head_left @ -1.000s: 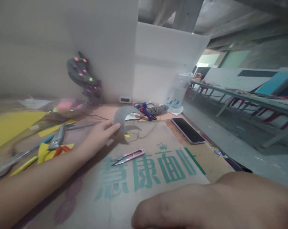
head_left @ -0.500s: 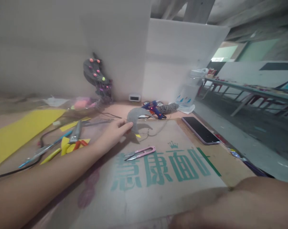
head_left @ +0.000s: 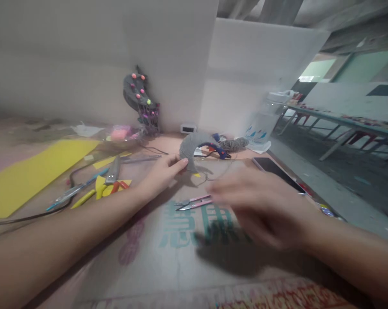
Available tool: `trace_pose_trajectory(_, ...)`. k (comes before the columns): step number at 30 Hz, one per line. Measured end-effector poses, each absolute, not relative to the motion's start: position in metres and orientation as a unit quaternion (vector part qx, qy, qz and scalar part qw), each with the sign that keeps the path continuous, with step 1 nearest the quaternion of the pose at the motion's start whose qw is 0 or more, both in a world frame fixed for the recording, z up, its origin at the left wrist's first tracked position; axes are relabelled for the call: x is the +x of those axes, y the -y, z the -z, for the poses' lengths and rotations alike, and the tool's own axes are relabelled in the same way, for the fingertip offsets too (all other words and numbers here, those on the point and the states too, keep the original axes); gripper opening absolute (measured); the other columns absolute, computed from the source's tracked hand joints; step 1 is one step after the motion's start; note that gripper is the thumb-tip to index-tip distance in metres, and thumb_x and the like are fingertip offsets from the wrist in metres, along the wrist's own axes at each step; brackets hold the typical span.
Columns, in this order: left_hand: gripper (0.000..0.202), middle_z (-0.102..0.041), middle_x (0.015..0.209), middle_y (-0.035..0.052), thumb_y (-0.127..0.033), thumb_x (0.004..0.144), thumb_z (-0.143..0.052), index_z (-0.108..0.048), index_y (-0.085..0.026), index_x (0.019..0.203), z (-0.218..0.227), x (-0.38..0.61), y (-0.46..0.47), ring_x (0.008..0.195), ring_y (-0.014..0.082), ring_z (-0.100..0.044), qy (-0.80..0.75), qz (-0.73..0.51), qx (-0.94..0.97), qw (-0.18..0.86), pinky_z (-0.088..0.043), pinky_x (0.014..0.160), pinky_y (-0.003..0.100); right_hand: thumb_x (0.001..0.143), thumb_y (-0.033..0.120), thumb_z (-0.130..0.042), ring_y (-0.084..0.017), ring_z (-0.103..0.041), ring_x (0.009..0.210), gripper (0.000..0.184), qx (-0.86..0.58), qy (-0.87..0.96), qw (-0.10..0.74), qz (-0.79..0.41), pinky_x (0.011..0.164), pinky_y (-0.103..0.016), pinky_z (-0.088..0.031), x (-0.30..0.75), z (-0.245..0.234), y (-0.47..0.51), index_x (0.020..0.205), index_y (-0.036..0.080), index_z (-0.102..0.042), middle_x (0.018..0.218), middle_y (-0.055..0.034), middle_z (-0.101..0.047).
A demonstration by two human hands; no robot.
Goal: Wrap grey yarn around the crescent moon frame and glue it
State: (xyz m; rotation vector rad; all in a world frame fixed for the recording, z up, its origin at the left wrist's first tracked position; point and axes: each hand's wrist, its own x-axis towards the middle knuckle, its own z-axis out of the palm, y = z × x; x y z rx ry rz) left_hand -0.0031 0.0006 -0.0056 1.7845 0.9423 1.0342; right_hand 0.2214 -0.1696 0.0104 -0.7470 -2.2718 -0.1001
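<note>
My left hand (head_left: pixel 166 174) pinches the lower end of a grey crescent (head_left: pixel 189 150) that looks wrapped in yarn, holding it up over the table. A strand of grey yarn trails on the board beside it. My right hand (head_left: pixel 261 201) is smeared by motion over the printed board, and its fingers cannot be made out clearly. Just left of its fingertips lie pink thread snips (head_left: pixel 194 202), their handle end partly covered by the hand. Behind the crescent is a blue glue gun (head_left: pixel 218 150), with a ball of grey yarn (head_left: pixel 235 144) next to it.
Pliers with yellow handles (head_left: pixel 84 198), a grey box cutter (head_left: pixel 113 169) and a yellow sheet (head_left: pixel 42 176) lie at left. A decorated dark crescent (head_left: pixel 139 92) stands at the back. A phone (head_left: pixel 277 174) and a water bottle (head_left: pixel 261 122) are at right.
My right hand has come in from the lower right to the snips. My left hand has raised the grey crescent a little and turned it more upright. The view has shifted left.
</note>
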Motion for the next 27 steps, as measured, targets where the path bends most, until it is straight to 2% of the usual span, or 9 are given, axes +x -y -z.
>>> trace_pose_trajectory(2, 0.034, -0.056, 0.069, -0.0007, -0.048, 0.083, -0.059, -0.054, -0.018, 0.069, 0.004, -0.003, 0.0, 0.068, 0.0144, -0.05, -0.363, -0.414, 0.715, 0.43, -0.038, 0.064, 0.026, 0.096, 0.02, -0.054, -0.017, -0.068, 0.087, 0.021, -0.355, 0.847, 0.396, 0.001, 0.077, -0.03, -0.057, 0.208, -0.029, 0.112, 0.112, 0.022, -0.066, 0.106, -0.0076, -0.073)
trace_pose_trajectory(5, 0.032, -0.054, 0.069, -0.001, -0.046, 0.084, -0.059, -0.054, -0.018, 0.068, 0.003, -0.002, 0.001, 0.067, 0.0139, -0.049, -0.361, -0.409, 0.723, 0.424, -0.037, 0.064, 0.026, 0.095, 0.023, -0.056, -0.011, -0.059, 0.064, 0.017, -0.467, 0.79, 0.387, -0.094, 0.063, -0.026, -0.054, 0.2, -0.025, 0.061, 0.109, 0.018, -0.065, 0.102, -0.0079, -0.073)
trace_pose_trajectory(8, 0.031, -0.054, 0.069, -0.0013, -0.044, 0.085, -0.059, -0.055, -0.018, 0.069, 0.002, -0.002, 0.001, 0.067, 0.0136, -0.049, -0.356, -0.409, 0.722, 0.43, -0.037, 0.064, 0.026, 0.096, 0.029, -0.054, -0.008, -0.057, 0.06, 0.023, -0.466, 0.721, 0.44, -0.264, 0.052, -0.023, -0.051, 0.202, 0.002, 0.051, 0.116, 0.02, -0.06, 0.115, -0.0078, -0.069)
trace_pose_trajectory(11, 0.03, -0.054, 0.069, -0.0016, -0.043, 0.085, -0.059, -0.055, -0.018, 0.069, 0.002, -0.003, 0.001, 0.067, 0.0134, -0.049, -0.352, -0.408, 0.722, 0.434, -0.038, 0.064, 0.026, 0.093, 0.031, -0.056, -0.008, -0.055, 0.057, 0.029, -0.451, 0.682, 0.456, -0.353, 0.048, -0.022, -0.049, 0.203, 0.021, 0.052, 0.121, 0.023, -0.056, 0.11, -0.0051, -0.067)
trace_pose_trajectory(14, 0.03, -0.054, 0.069, -0.0015, -0.043, 0.085, -0.06, -0.055, -0.018, 0.069, 0.003, -0.003, 0.001, 0.067, 0.0134, -0.049, -0.352, -0.408, 0.724, 0.431, -0.038, 0.064, 0.026, 0.093, 0.032, -0.059, -0.01, -0.056, 0.058, 0.03, -0.445, 0.699, 0.444, -0.34, 0.05, -0.023, -0.048, 0.203, 0.025, 0.049, 0.12, 0.021, -0.058, 0.092, -0.0018, -0.065)
trace_pose_trajectory(17, 0.03, -0.056, 0.07, -0.0009, -0.042, 0.086, -0.06, -0.056, -0.018, 0.07, 0.004, -0.003, 0.001, 0.069, 0.0139, -0.05, -0.357, -0.409, 0.722, 0.428, -0.038, 0.065, 0.026, 0.093, 0.03, -0.058, -0.012, -0.058, 0.063, 0.027, -0.45, 0.75, 0.414, -0.253, 0.058, -0.026, -0.049, 0.207, 0.02, 0.045, 0.118, 0.02, -0.062, 0.079, 0.0004, -0.064)
trace_pose_trajectory(21, 0.03, -0.056, 0.07, -0.0011, -0.043, 0.086, -0.059, -0.056, -0.018, 0.069, 0.006, -0.003, -0.001, 0.069, 0.0137, -0.05, -0.359, -0.422, 0.715, 0.427, -0.038, 0.067, 0.027, 0.091, 0.019, -0.057, -0.016, -0.063, 0.078, 0.02, -0.48, 0.799, 0.346, -0.111, 0.072, -0.03, -0.05, 0.218, 0.005, 0.042, 0.107, 0.019, -0.069, 0.093, -0.0045, -0.072)
trace_pose_trajectory(24, 0.031, -0.056, 0.068, -0.0015, -0.042, 0.086, -0.059, -0.056, -0.018, 0.068, 0.006, -0.003, -0.002, 0.067, 0.0133, -0.05, -0.363, -0.43, 0.707, 0.429, -0.037, 0.066, 0.027, 0.089, 0.02, -0.063, -0.016, -0.062, 0.072, 0.021, -0.532, 0.79, 0.291, -0.092, 0.068, -0.028, -0.048, 0.225, -0.005, 0.04, 0.109, 0.019, -0.07, 0.092, -0.0048, -0.074)
trace_pose_trajectory(27, 0.03, -0.055, 0.067, -0.0015, -0.041, 0.085, -0.059, -0.055, -0.018, 0.066, 0.004, -0.002, -0.002, 0.065, 0.0132, -0.049, -0.371, -0.437, 0.695, 0.434, -0.037, 0.066, 0.027, 0.086, 0.021, -0.067, -0.014, -0.059, 0.067, 0.031, -0.53, 0.801, 0.257, -0.107, 0.065, -0.027, -0.046, 0.231, -0.003, 0.034, 0.117, 0.019, -0.068, 0.095, -0.0042, -0.074)
